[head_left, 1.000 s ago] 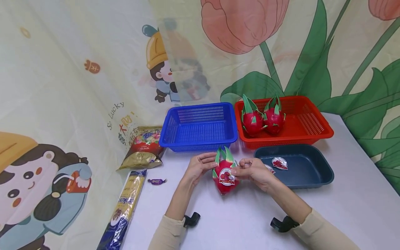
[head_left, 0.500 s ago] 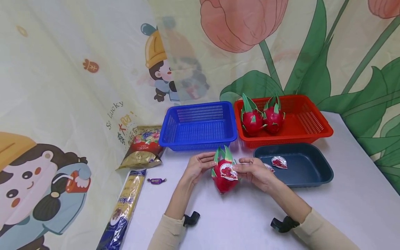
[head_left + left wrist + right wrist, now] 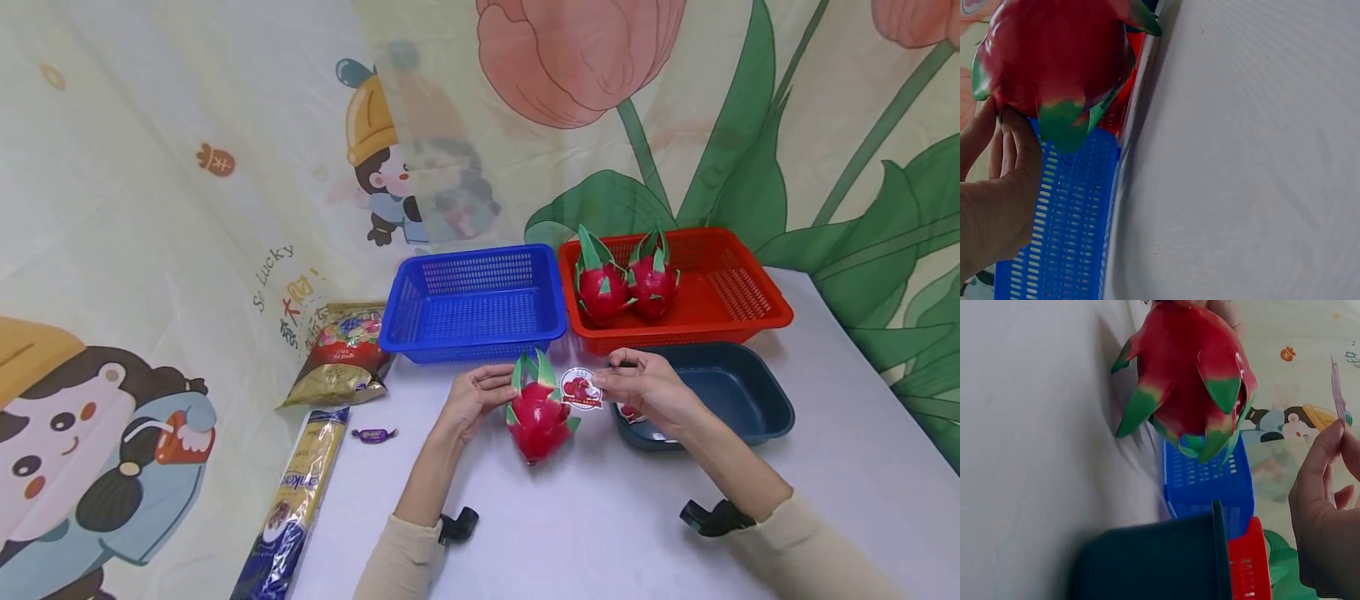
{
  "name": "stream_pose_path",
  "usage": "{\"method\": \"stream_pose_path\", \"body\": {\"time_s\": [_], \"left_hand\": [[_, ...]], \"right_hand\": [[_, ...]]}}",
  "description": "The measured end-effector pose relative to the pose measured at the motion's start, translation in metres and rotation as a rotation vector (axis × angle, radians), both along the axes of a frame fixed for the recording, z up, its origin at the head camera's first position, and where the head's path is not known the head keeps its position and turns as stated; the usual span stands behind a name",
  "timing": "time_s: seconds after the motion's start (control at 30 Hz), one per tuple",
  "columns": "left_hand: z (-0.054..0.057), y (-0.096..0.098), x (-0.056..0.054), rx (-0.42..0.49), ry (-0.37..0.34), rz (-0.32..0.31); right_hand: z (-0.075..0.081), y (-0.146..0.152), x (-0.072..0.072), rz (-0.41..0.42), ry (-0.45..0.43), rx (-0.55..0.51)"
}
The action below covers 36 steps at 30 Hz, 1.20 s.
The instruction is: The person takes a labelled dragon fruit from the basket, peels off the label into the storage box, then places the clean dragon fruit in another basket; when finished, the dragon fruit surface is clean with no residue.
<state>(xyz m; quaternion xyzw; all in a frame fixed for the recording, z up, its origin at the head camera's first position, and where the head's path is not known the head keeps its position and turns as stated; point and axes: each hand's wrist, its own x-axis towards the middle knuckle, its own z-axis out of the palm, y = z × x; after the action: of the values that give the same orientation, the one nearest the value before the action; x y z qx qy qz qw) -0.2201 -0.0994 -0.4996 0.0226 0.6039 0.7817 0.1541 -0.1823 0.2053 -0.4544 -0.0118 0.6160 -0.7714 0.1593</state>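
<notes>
My left hand (image 3: 471,402) holds a red dragon fruit (image 3: 537,423) by its green-tipped top, thumb and fingers pinching at a leaf. The fruit's blunt end faces the front of the white table. To its right, my right hand (image 3: 648,390) pinches a round white sticker (image 3: 580,390) with a dragon fruit picture on it, apart from the fruit. In the right wrist view this sticker (image 3: 1337,390) shows edge-on, thin and slightly bent. Under the right hand, another sticker (image 3: 630,412) shows partly in the dark blue tray (image 3: 776,417).
A blue basket (image 3: 472,346) stands behind the left hand. Beside it, a red basket (image 3: 720,317) holds two dragon fruits (image 3: 602,292). At left lie a gold snack bag (image 3: 341,354), a long pasta packet (image 3: 300,492) and a purple wrapped candy (image 3: 374,435). A printed curtain hangs behind.
My right hand has drawn the sticker from in front of the fruit to the right, leaving the fruit's face uncovered. My left hand keeps its hold, almost still.
</notes>
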Motion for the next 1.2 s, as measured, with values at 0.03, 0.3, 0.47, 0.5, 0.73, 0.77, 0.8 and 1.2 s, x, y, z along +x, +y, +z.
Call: {"method": "stream_pose_path", "body": {"time_s": [0.03,0.3,0.47,0.5,0.73,0.77,0.8,1.2], "left_hand": [[0.000,0.000,0.000,-0.002,0.000,-0.002],[-0.002,-0.001,0.000,-0.015,0.003,-0.007],[-0.002,-0.001,0.000,-0.019,-0.004,0.002],[-0.002,-0.001,0.000,-0.021,-0.005,0.002],[-0.002,-0.001,0.000,-0.025,-0.003,0.000],[-0.002,-0.001,0.000,-0.025,-0.003,0.001],[-0.002,-0.001,0.000,-0.023,-0.003,0.000],[0.001,-0.002,0.000,-0.015,0.012,-0.020]], "right_hand": [[0.001,0.002,0.000,-0.001,0.005,0.017],[0.007,0.017,-0.001,0.006,0.026,0.108],[0.009,0.028,0.000,-0.011,0.039,0.124],[0.010,0.030,0.000,-0.014,0.037,0.126],[0.016,0.048,-0.004,-0.004,0.018,0.177],[0.017,0.051,-0.005,0.001,0.020,0.189],[0.018,0.054,-0.006,0.006,0.024,0.203],[0.039,0.097,-0.026,0.099,0.017,0.383]]}}
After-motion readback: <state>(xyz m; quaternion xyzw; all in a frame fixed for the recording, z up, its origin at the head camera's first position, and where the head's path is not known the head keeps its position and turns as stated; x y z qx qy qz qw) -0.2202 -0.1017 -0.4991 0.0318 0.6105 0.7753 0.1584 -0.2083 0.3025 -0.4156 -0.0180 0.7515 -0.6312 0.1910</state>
